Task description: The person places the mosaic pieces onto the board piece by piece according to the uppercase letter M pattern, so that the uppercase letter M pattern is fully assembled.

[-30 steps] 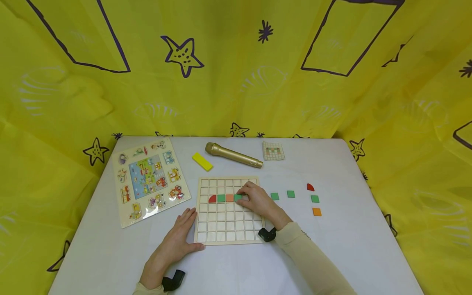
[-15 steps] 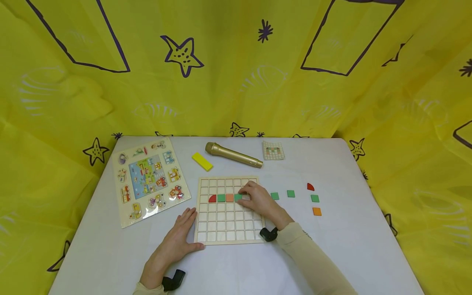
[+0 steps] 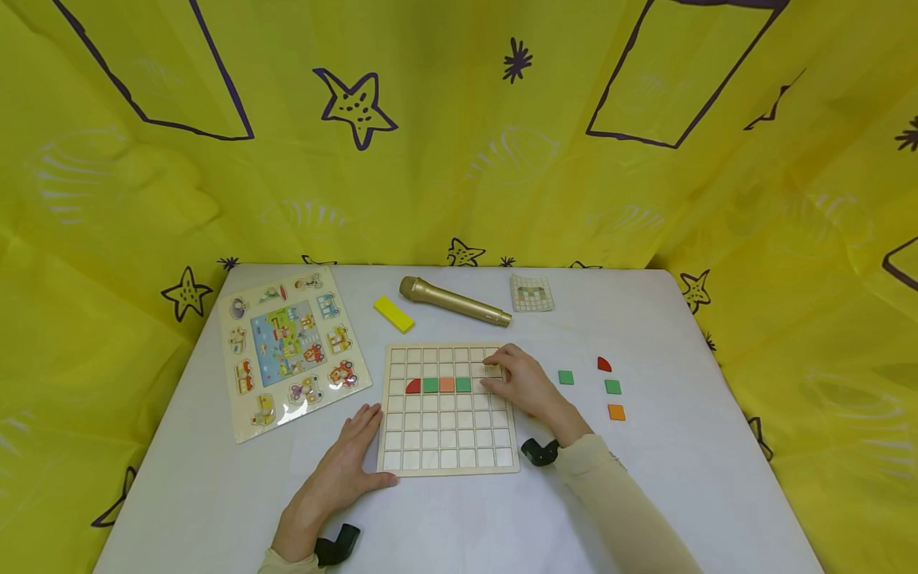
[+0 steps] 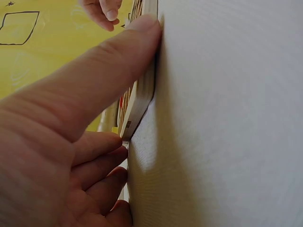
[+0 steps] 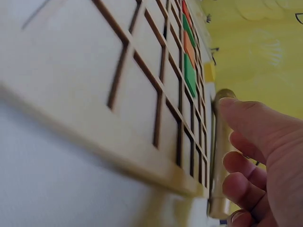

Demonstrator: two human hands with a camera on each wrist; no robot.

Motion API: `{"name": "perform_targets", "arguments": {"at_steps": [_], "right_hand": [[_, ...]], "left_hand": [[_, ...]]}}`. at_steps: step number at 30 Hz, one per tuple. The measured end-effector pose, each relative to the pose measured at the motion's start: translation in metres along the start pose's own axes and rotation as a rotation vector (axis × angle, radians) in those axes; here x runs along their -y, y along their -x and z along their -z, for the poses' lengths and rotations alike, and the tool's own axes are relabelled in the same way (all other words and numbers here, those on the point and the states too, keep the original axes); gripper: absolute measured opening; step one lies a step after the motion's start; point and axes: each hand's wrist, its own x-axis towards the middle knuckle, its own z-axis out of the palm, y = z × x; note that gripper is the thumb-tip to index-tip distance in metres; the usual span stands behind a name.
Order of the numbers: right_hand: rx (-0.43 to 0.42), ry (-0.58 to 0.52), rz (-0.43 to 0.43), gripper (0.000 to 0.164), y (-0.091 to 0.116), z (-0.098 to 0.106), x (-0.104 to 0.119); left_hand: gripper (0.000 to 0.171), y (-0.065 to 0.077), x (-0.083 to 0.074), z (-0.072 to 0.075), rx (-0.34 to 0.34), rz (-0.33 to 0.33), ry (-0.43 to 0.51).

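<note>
Head view: one board (image 3: 448,439), central on the table (image 3: 215,510). Laid tiles (image 3: 446,385): four, in one row. Loose tiles (image 3: 613,387): four, right of the board, left to place, I judge (roughly half done, then). Left hand (image 3: 344,466): relaxed, at the near-left corner. Right hand (image 3: 527,383): over the right side.

Left wrist view: thumb (image 4: 118,59) touches the board's edge.

Right wrist view: fingers (image 5: 240,187) parted, gripping nothing visible.

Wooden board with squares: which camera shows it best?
The head view: nearly the whole board shows from above. The left wrist view shows mostly its edge by the left hand; the right wrist view shows a slanted, cut-off part.
</note>
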Motion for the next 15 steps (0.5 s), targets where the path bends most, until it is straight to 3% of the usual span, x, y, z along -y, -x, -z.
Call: {"name": "perform_targets", "arguments": {"at_steps": [5, 15], "right_hand": [[-0.067, 0.027, 0.013, 0.034, 0.006, 0.017, -0.013], [-0.128, 0.065, -0.066, 0.038, 0.021, 0.057, -0.038]], "left_hand": [[0.106, -0.001, 0.0, 0.0, 0.02, 0.021, 0.008], [0.106, -0.001, 0.0, 0.0, 0.02, 0.026, 0.02]]}}
